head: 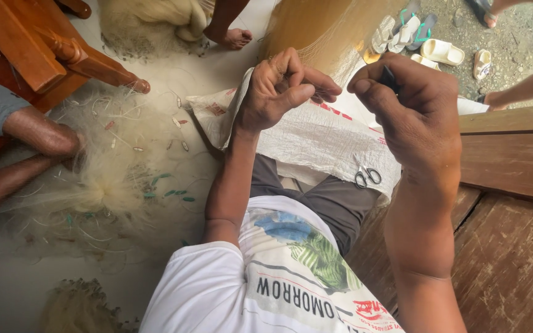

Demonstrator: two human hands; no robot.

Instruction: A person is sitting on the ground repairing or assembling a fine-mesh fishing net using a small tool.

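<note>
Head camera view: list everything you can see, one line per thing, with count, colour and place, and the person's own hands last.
fishing net: one heap, pale white with small green floats, on the floor at left
woven sack: one, white with red marks, across the person's lap
scissors: one pair, dark handles, lying on the sack
stretched net: one sheet, yellowish, top centre
sandals: several, white and green, on the ground top right
wooden chair: one, reddish brown, top left
wooden boards: brown, at right
other people's legs and feet: bare, at left and top
left hand: fingers curled together, pinching fine net thread
right hand: closed on a small dark tool
</note>
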